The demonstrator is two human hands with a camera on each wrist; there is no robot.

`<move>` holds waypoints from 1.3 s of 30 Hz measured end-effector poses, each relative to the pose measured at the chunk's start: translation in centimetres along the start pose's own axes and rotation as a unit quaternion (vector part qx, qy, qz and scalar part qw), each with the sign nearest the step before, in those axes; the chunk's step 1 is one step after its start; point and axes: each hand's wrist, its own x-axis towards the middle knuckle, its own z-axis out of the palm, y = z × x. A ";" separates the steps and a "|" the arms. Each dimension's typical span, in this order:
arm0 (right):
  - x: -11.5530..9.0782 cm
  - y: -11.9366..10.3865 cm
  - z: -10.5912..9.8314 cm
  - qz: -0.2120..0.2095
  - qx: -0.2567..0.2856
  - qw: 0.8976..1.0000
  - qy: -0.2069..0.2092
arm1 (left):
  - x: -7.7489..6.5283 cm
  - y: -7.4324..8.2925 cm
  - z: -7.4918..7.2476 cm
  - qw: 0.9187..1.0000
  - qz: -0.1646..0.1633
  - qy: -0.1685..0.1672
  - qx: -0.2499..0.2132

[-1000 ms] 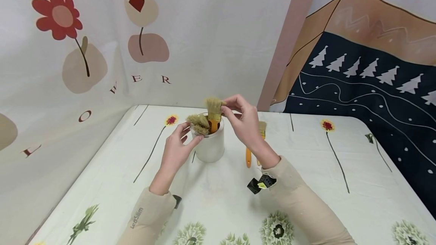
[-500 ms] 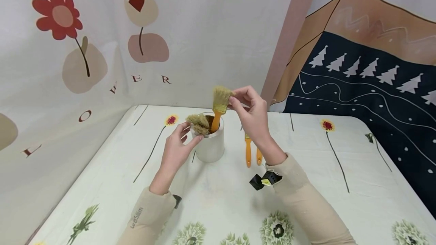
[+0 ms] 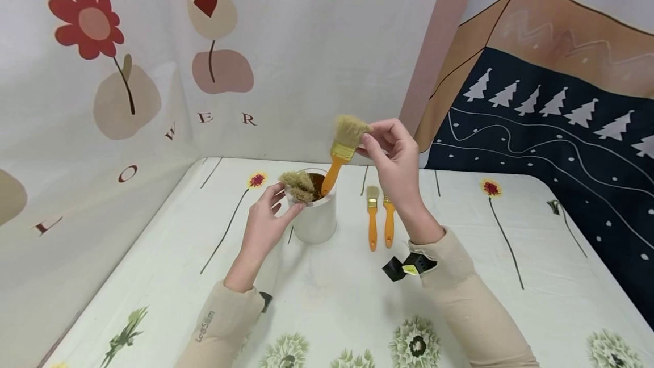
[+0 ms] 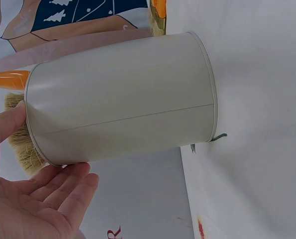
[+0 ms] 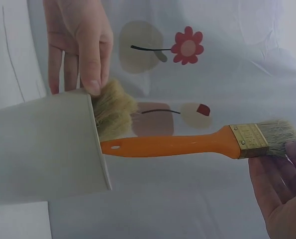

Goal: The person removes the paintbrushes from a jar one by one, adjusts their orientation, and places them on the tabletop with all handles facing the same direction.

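Observation:
My right hand (image 3: pixel 395 158) pinches a paintbrush (image 3: pixel 341 152) by its pale bristles, between thumb and fingers. The orange handle points down, its tip right at the rim of a white cylindrical canister (image 3: pixel 315 223). With thumb and fingers at the rim, my left hand (image 3: pixel 265 223) holds the canister, which stands upright on the table. Bristle heads of other brushes (image 3: pixel 298 183) stick out of the canister beside the left fingers. In the right wrist view the whole brush (image 5: pixel 172 144) shows, with a hole in its handle and a brass-coloured ferrule.
Two more orange-handled paintbrushes (image 3: pixel 372 226) lie side by side on the table, right of the canister. The table (image 3: pixel 327 283) has a white cloth printed with flowers. Behind it hangs a patterned curtain (image 3: pixel 327 61).
My right hand has moved up and to the right, drawing the paintbrush most of the way out of the canister and tilting it. The left hand and canister have stayed put.

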 end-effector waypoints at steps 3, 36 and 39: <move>0.2 0.0 -0.5 -0.002 0.014 1.000 0.008 | 0.0 0.0 0.0 1.000 -0.002 -0.004 -0.002; 0.3 2.4 -5.5 0.040 -0.043 0.996 0.070 | 0.0 0.3 -0.1 1.000 -0.006 -0.001 -0.004; 0.3 2.7 -5.8 0.045 -0.056 0.995 0.074 | -0.1 0.3 -0.1 1.000 -0.006 -0.002 -0.004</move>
